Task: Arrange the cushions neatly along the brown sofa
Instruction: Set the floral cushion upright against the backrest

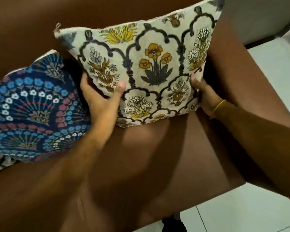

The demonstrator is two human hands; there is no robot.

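I saw a square cream cushion (151, 71), its woven cover printed with dark scalloped arches and yellow flowers, standing against the smooth brown sofa (157, 156) backrest at the armrest end. My left hand (99, 97) gripped its lower left edge, thumb pressed on the front and fingers hidden behind; my right hand (206, 96), a yellow band (219, 105) at the wrist, clasped the right edge, fingertips out of sight. Just beside it on the left lay a navy cushion (32, 108) with fan-shaped blue, white and pink blossoms, cut off by the frame. Pale floor tiles (241, 211) showed beyond the seat.
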